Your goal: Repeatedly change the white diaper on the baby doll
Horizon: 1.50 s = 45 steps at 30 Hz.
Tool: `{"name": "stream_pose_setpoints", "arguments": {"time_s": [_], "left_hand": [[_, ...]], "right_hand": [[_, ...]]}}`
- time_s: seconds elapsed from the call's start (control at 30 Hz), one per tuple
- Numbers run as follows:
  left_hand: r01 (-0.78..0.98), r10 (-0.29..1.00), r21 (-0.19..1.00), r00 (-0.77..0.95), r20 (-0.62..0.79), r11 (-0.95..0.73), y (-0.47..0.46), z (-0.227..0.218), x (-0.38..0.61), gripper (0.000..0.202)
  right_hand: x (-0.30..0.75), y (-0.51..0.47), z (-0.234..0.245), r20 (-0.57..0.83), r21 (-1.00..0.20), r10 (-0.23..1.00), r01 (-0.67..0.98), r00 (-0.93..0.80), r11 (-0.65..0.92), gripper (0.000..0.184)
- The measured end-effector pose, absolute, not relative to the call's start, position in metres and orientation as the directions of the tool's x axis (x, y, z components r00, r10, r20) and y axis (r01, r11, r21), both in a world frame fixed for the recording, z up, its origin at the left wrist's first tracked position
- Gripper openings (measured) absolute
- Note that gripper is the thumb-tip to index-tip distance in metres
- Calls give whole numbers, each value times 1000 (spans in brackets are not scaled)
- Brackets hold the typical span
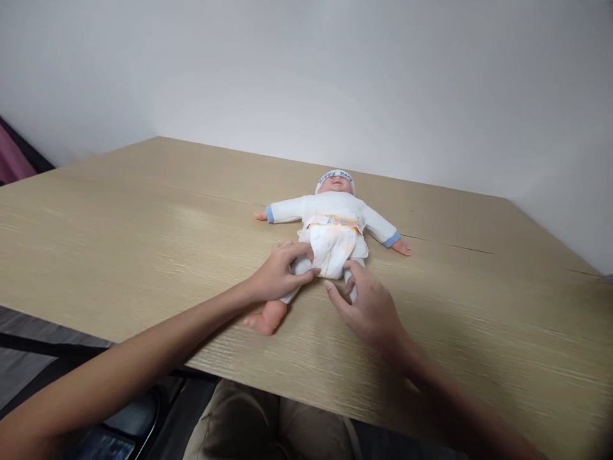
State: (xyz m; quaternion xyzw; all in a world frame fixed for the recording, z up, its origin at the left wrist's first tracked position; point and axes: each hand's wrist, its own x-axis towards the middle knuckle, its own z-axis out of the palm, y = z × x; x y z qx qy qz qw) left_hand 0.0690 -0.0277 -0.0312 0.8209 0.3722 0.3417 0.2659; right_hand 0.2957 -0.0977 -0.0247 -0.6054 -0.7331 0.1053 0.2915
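A baby doll [332, 203] lies on its back, head away from me, arms spread, in a white top with blue cuffs and a lettered white cap. Around its hips is a white diaper [331, 249] with a printed orange-edged waistband. My left hand [282, 271] is at the diaper's left leg edge, fingers curled and thumb on its lower corner. On the other side, my right hand [371, 300] has its index finger at the diaper's right edge, with the thumb apart below it. The doll's left-side bare foot [268, 317] shows; my right hand hides the other lower leg.
The doll rests on a wooden table [143, 243] with a pale wall [306, 83] behind it. My knees [268, 421] are under the near table edge. A dark chair or bag-like object [131, 421] is below at the left, and pink cloth [14, 156] shows at the far left.
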Motion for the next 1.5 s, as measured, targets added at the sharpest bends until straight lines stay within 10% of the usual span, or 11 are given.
{"name": "stream_pose_setpoints", "arguments": {"time_s": [0.37,0.6,0.87,1.5], "left_hand": [[54,884,970,426,190,-235,-16,-40,66,43],[-76,945,997,323,51,-28,-24,-41,67,60],[200,912,968,406,58,-150,-23,-33,63,40],[-115,854,980,514,-82,164,-17,-39,60,37]], "right_hand": [[309,-89,-15,260,-805,958,575,117,148,38],[324,-90,-6,231,-758,971,638,67,136,30],[314,-89,-13,322,-614,946,758,-15,221,28],[316,-89,-14,130,-790,989,611,70,60,40]]}}
